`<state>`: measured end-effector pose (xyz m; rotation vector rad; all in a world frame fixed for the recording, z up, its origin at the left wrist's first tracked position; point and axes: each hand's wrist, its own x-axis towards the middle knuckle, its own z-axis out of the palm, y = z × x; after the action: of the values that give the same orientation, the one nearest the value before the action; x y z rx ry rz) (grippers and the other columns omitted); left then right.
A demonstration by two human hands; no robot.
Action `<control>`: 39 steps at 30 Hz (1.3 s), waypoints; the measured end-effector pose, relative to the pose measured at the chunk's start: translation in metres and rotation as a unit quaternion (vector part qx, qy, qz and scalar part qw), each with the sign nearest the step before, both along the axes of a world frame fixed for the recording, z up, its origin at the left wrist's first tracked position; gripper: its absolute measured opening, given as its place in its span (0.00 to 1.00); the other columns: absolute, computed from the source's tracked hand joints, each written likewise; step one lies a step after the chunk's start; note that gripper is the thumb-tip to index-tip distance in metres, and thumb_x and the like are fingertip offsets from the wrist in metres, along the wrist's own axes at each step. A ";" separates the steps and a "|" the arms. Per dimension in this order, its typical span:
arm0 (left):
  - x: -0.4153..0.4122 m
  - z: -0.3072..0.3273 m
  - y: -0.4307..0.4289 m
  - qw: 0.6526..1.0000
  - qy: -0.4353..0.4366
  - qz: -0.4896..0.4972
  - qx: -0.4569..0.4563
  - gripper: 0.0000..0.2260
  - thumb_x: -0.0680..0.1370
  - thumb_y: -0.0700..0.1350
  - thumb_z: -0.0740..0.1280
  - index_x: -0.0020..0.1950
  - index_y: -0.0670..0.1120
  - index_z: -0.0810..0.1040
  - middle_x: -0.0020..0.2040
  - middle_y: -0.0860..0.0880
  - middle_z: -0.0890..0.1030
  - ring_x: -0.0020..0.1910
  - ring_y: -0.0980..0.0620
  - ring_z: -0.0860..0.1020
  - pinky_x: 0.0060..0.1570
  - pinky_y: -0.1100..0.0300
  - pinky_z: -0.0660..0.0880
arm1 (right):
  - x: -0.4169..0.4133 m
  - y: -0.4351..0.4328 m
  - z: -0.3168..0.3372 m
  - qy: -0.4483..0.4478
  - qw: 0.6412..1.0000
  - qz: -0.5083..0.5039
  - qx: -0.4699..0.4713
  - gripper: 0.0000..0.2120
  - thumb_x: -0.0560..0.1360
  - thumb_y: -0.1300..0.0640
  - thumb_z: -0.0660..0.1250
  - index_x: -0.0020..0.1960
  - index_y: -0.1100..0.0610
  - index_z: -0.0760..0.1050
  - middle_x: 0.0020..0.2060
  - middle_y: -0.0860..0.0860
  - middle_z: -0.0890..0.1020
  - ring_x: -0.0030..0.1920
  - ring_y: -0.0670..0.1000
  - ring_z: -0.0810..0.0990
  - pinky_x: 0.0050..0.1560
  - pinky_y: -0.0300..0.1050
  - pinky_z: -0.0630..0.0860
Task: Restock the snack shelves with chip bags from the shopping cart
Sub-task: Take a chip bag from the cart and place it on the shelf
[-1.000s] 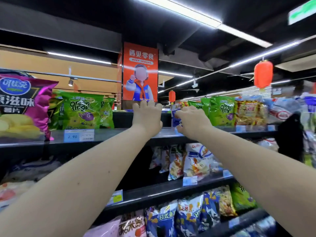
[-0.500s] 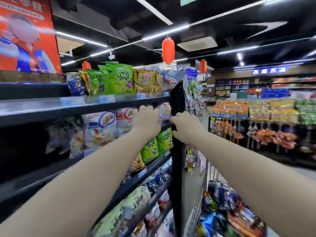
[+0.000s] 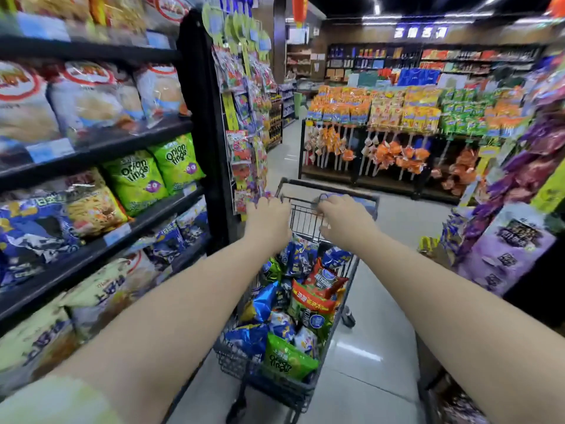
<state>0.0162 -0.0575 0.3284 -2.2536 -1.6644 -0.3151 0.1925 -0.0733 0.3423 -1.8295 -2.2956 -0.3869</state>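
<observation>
A dark wire shopping cart (image 3: 348, 281) stands in the aisle below me, piled with chip bags: a green onion-rings bag (image 3: 286, 359) nearest, blue bags (image 3: 264, 301) and a red one (image 3: 321, 278) further in. Both my arms stretch over it. My left hand (image 3: 268, 220) and my right hand (image 3: 347, 223) hover at the cart's far end, just below its black handle (image 3: 330, 188). Their fingers are loosely curled and hold nothing I can see. Whether they touch the wire I cannot tell. The snack shelves (image 3: 101, 149) run along my left, carrying green onion-rings bags (image 3: 153, 174).
A rack of hanging snack packs (image 3: 244, 117) covers the shelf unit's end, just left of the cart. Across the aisle stands a low display of orange and green packs (image 3: 397, 133). Purple packs (image 3: 513, 228) crowd the right side. Tiled floor (image 3: 382, 347) lies right of the cart.
My view has swung right and down, from the top shelf to the cart in the aisle. Both hands dropped from shelf height to just over the cart's far end.
</observation>
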 end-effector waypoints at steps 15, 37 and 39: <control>0.029 -0.264 0.017 0.944 0.032 0.073 -0.319 0.15 0.75 0.45 0.63 0.62 0.48 0.71 0.58 0.45 0.74 0.60 0.41 0.69 0.59 0.43 0.66 | 0.049 0.035 -0.258 0.129 0.948 0.050 -0.287 0.17 0.74 0.52 0.68 0.60 0.57 0.73 0.55 0.56 0.75 0.58 0.59 0.72 0.51 0.53 0.73; -0.062 -0.374 0.090 0.755 -0.408 0.105 -0.503 0.04 0.73 0.42 0.74 0.44 0.49 0.80 0.44 0.48 0.82 0.43 0.48 0.79 0.45 0.54 0.73 | 0.037 0.127 -0.364 0.568 0.638 -0.121 -0.505 0.15 0.70 0.62 0.76 0.52 0.50 0.78 0.50 0.51 0.82 0.47 0.46 0.82 0.46 0.35 0.78; -0.064 -0.358 0.102 0.727 -0.457 0.149 -0.490 0.08 0.75 0.42 0.73 0.39 0.50 0.76 0.38 0.43 0.78 0.37 0.47 0.77 0.39 0.56 0.71 | 0.041 0.146 -0.358 0.617 0.601 -0.123 -0.493 0.16 0.68 0.58 0.76 0.55 0.49 0.79 0.54 0.50 0.83 0.53 0.46 0.82 0.49 0.35 0.78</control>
<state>-0.0483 0.0447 -0.0297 -2.5541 -3.3136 -0.6524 0.2339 0.0729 -0.0157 -1.6385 -1.1022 1.8637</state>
